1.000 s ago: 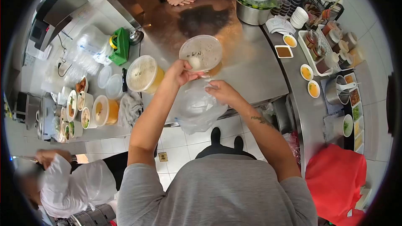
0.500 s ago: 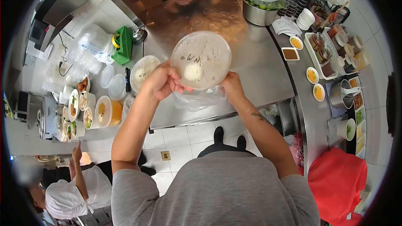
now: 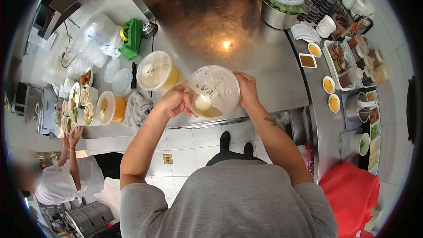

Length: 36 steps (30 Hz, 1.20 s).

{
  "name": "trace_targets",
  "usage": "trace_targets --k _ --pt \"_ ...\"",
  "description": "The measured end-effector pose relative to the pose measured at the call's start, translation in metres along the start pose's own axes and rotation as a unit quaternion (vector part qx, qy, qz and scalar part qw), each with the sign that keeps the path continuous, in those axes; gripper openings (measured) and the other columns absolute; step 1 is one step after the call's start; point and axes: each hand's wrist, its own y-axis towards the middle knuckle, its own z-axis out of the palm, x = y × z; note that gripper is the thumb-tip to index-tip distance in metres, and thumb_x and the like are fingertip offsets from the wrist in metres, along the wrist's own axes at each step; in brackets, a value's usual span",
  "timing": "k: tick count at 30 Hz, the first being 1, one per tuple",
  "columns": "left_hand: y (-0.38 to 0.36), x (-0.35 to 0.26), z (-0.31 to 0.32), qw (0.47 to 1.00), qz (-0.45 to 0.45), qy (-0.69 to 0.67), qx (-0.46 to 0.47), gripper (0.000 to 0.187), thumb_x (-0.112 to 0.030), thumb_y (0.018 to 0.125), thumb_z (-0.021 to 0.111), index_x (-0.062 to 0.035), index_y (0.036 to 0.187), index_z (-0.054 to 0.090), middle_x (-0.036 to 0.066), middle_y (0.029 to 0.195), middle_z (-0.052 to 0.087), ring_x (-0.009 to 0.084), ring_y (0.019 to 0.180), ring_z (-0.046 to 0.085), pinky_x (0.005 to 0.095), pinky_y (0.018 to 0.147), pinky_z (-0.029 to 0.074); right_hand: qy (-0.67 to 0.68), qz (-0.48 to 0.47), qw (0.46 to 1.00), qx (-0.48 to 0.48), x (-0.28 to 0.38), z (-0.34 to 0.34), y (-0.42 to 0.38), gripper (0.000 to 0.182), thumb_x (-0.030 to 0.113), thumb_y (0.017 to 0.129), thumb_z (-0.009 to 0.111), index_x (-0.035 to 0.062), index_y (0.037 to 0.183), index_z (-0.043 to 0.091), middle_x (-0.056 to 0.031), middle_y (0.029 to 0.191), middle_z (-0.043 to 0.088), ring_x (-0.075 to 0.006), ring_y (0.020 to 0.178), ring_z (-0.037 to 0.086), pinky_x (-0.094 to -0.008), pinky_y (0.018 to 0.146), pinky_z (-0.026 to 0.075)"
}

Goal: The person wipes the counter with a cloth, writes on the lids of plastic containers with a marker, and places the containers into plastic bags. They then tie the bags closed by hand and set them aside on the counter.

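Note:
I hold a round plastic soup container (image 3: 214,89) between both hands, over the front edge of the steel counter (image 3: 273,88). Its clear lid carries handwritten letters and moisture drops, with a pale lump and brownish liquid below. My left hand (image 3: 175,102) grips the container's left side, thumb near the rim. My right hand (image 3: 246,91) is closed on its right side; some of its fingers are hidden. Just left stands a second lidded container (image 3: 155,71) with yellowish liquid and similar lettering.
On the left are a grey cloth (image 3: 138,109), a black marker (image 3: 134,76), loose lids (image 3: 121,83), an orange soup tub (image 3: 113,108) and several food bowls. A co-worker's hands (image 3: 72,139) are beside the bowls. A pot of limes (image 3: 282,11) and sauce dishes (image 3: 307,61) are on the right.
The soup container has come lower, toward my body. The clear plastic bag beneath it no longer shows. Hands across the counter have left view, and the co-worker's hands have moved up to the bowls.

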Motion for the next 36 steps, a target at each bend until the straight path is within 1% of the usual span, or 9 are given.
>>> trace_targets --k 4,7,9,16,19,26,29,32,36 --pt "-0.001 0.0 -0.005 0.999 -0.025 0.033 0.002 0.062 0.004 0.067 0.044 0.005 0.128 0.033 0.023 0.092 0.06 0.0353 0.062 0.065 0.0305 0.043 0.053 -0.022 0.037 0.996 0.074 0.013 0.005 0.02 0.018 0.013 0.081 0.058 -0.0027 0.087 0.065 -0.007 0.078 0.063 -0.0127 0.066 0.059 -0.0246 0.06 0.047" --pt "-0.003 0.0 -0.004 0.999 -0.024 0.037 -0.004 0.059 0.003 0.07 0.045 0.0042 0.128 0.034 0.022 0.091 0.06 0.0324 0.062 0.066 0.0303 0.043 0.053 -0.143 0.18 0.965 0.127 0.027 0.002 0.03 0.022 0.018 0.078 0.062 -0.0014 0.087 0.066 -0.0066 0.083 0.064 -0.0132 0.074 0.057 -0.0251 0.064 0.044" --pt "-0.008 0.004 -0.006 0.999 -0.016 0.04 -0.007 0.053 0.0 0.075 0.046 0.0037 0.127 0.036 0.02 0.09 0.061 0.0305 0.062 0.066 0.0304 0.042 0.052 -0.147 0.127 0.973 0.127 0.029 0.005 0.029 0.022 0.02 0.081 0.06 0.0 0.09 0.065 -0.0061 0.086 0.063 -0.0124 0.078 0.058 -0.0262 0.065 0.046" --pt "0.001 0.083 -0.012 0.966 0.084 0.091 -0.228 0.016 -0.011 0.086 0.05 -0.0028 0.097 0.058 0.005 0.079 0.062 0.0119 0.063 0.06 0.0223 0.052 0.048 -0.121 0.148 0.981 0.034 0.03 -0.015 -0.033 0.028 0.03 0.089 0.054 0.0031 0.095 0.056 -0.006 0.089 0.059 -0.0143 0.081 0.056 -0.0316 0.07 0.048" --pt "0.005 0.101 0.017 0.953 0.118 0.03 -0.279 0.013 -0.011 0.086 0.05 -0.0037 0.093 0.058 0.004 0.077 0.061 0.0115 0.061 0.059 0.0226 0.051 0.047 -0.063 0.175 0.978 0.095 0.013 -0.029 -0.06 0.023 0.027 0.092 0.049 0.004 0.092 0.052 -0.0058 0.088 0.057 -0.0147 0.077 0.056 -0.0335 0.07 0.051" --pt "-0.009 0.1 0.012 0.94 0.159 -0.202 -0.223 0.013 -0.012 0.086 0.049 -0.0014 0.092 0.055 0.005 0.073 0.059 0.0127 0.065 0.057 0.0262 0.061 0.049 -0.068 0.116 0.989 0.062 0.021 -0.015 -0.074 0.02 0.021 0.093 0.046 0.006 0.079 0.047 -0.003 0.072 0.052 -0.0114 0.064 0.054 -0.0307 0.054 0.05" --pt "-0.015 0.087 0.027 0.934 0.146 -0.158 -0.284 0.011 -0.008 0.085 0.048 -0.0001 0.091 0.053 0.007 0.07 0.058 0.0142 0.063 0.057 0.0268 0.059 0.049 -0.179 0.066 0.981 0.033 0.031 -0.002 -0.081 0.022 0.02 0.093 0.044 0.0036 0.079 0.047 -0.0053 0.065 0.051 -0.0135 0.059 0.056 -0.0296 0.053 0.049" --pt "0.001 0.101 0.015 0.954 0.118 -0.157 -0.224 0.009 -0.005 0.084 0.048 0.0004 0.089 0.053 0.007 0.069 0.057 0.0144 0.06 0.057 0.027 0.057 0.049 -0.355 -0.049 0.933 0.027 0.038 0.012 -0.076 0.021 0.019 0.091 0.047 0.0019 0.08 0.048 -0.0095 0.06 0.052 -0.0179 0.054 0.056 -0.0331 0.054 0.047" --pt "0.001 0.1 -0.001 0.941 0.21 -0.213 -0.155 0.006 -0.004 0.084 0.049 -0.0007 0.088 0.053 0.005 0.069 0.057 0.0132 0.057 0.054 0.0257 0.054 0.048 -0.493 -0.171 0.853 0.028 0.048 0.027 -0.059 0.019 0.019 0.086 0.052 0.0013 0.081 0.049 -0.0145 0.063 0.053 -0.0249 0.058 0.057 -0.0382 0.058 0.045"
